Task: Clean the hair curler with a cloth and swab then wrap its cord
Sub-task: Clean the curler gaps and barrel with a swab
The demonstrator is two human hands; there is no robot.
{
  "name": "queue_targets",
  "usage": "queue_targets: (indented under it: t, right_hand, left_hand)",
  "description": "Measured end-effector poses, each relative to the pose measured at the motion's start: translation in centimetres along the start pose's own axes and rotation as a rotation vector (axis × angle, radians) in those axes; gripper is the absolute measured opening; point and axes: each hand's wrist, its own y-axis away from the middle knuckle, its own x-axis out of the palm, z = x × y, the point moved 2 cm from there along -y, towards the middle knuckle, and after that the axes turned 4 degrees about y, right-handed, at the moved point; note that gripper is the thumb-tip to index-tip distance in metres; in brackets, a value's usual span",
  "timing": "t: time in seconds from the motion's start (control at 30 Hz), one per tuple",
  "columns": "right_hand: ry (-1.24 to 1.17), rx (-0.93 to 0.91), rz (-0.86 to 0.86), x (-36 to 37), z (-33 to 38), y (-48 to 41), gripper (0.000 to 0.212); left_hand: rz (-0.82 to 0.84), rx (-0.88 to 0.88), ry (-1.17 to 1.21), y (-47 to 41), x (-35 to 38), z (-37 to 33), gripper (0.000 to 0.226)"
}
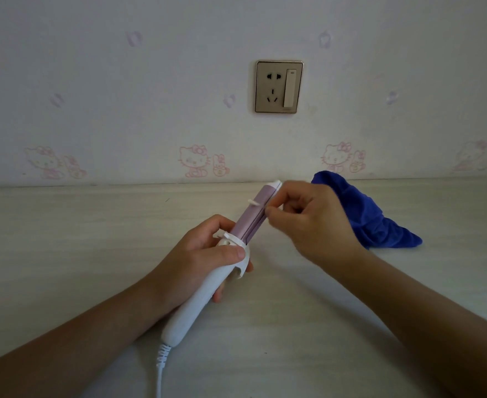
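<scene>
A pale, wood-grained tabletop [93,254] runs right up to the wall [121,81], which is papered in off-white with faint pink cartoon cats and small lilac motifs. Set into that wall, a little right of centre, is a brass-framed socket plate [279,87] with a rocker switch on its right side. The light is dim and even.

Above the table, the person's left hand [205,259] is wrapped around the white handle of the hair curler [236,248], thumb pressed across the collar where the handle meets the lilac barrel. The barrel tilts up and away toward the wall. From the handle's near end the white cord [160,369] drops out of the bottom of the view.

The right hand [314,222] is pinched closed on a thin white swab [255,203], which lies across the barrel near its tip; the swab seems to sit in the barrel's groove, though it is too small to tell.

Behind the right hand, a crumpled blue cloth [380,222] lies on the table beside the wall.
</scene>
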Motion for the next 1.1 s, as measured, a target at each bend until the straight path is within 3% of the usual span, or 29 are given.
queue_targets:
  t: [0.13,0.3,0.5,0.67,0.83,0.93,1.0,1.1]
  right_hand:
    - [0.047,-0.105,0.153,1.6,1.3,1.1,0.015]
    - [-0.003,-0.030,0.042,0.8,0.7,0.1,0.020]
    - [0.054,-0.106,0.192,2.0,1.5,1.4,0.026]
    - [0.022,0.006,-0.001,0.2,0.3,0.1,0.019]
    - [0.032,-0.116,0.133,1.7,1.2,1.5,0.019]
    - [0.008,-0.044,0.063,0.7,0.6,0.4,0.020]
    - [0.000,0.004,-0.017,-0.3,0.0,-0.3,0.019]
    - [-0.033,-0.035,0.035,0.1,0.3,0.4,0.019]
  left_hand:
    - [-0.045,0.028,-0.001,-0.1,0.0,-0.2,0.034]
    - [-0.054,0.018,0.005,0.0,-0.3,-0.2,0.044]
    - [-0.138,-0.096,-0.009,-0.1,0.1,0.0,0.076]
    - [-0.109,-0.056,0.000,0.0,0.2,-0.4,0.064]
    - [-0.171,-0.015,-0.010,0.0,0.5,-0.5,0.055]
    - [-0.163,-0.027,0.066,-0.1,0.3,-0.6,0.064]
    - [-0.141,-0.050,0.178,0.0,0.3,-0.4,0.059]
    - [-0.122,-0.049,0.178,0.1,0.6,-0.2,0.051]
